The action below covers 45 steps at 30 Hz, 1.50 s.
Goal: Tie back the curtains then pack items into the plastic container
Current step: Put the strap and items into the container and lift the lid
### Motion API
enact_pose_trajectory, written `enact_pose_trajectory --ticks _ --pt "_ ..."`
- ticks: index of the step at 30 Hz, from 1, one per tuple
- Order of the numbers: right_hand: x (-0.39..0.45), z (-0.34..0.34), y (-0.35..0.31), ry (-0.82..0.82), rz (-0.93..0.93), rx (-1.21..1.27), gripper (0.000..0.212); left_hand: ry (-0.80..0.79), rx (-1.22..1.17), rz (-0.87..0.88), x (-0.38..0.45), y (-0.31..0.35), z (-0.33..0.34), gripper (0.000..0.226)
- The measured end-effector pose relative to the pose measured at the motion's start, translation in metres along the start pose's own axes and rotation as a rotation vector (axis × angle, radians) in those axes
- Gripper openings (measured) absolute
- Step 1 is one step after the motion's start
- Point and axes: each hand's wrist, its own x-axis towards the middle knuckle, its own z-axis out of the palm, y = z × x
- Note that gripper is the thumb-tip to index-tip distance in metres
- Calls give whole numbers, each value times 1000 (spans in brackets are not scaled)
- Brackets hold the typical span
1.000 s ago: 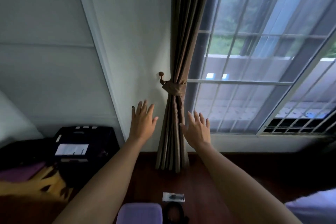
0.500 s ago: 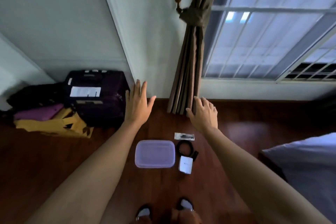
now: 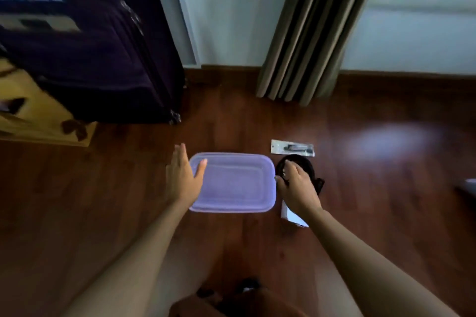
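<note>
The plastic container, purple with its lid on, lies on the wooden floor between the 2 hands. The left hand is at its left edge, fingers straight and spread wide, thumb over the lid corner; whether it touches is unclear. The right hand hangs just right of the container, fingers loosely bent above a black coiled cable, gripping nothing visible. Beyond those fingers lies a flat packet; under the wrist, a white box. The curtain hangs gathered farther ahead, a dark suitcase far left
</note>
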Motion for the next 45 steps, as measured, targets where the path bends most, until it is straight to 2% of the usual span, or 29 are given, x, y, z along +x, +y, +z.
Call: enact_pose_trajectory --ticks 3,7,12,18,21,24,30,35,41,45 --pt "39 73 50 -13 -37 9 62 -52 47 -35 17 -61 79 77" --pt "89 140 83 60 -57 84 59 -29 71 -18 58 -121 141 75" --pt "109 194 95 300 -55 287 52 88 -119 25 71 -163 187 58" --pt "106 190 88 404 -82 327 52 194 -229 100 73 -164 190 50" --pt "107 173 70 483 -116 347 51 259 -293 150 77 -158 170 49" --pt "114 163 31 495 -190 332 51 376 -327 130 79 -166 140 48" --pt "145 201 -103 255 -421 313 45 613 -317 -123 70 -268 76 47" --pt "166 275 -183 55 -551 211 44 702 -317 -371 47 -353 66 46" --pt "165 348 -211 -233 -492 4 62 696 -357 -583 15 -411 115 47" --pt "161 373 -200 -312 -441 -66 62 677 -317 -628 8 -425 132 47"
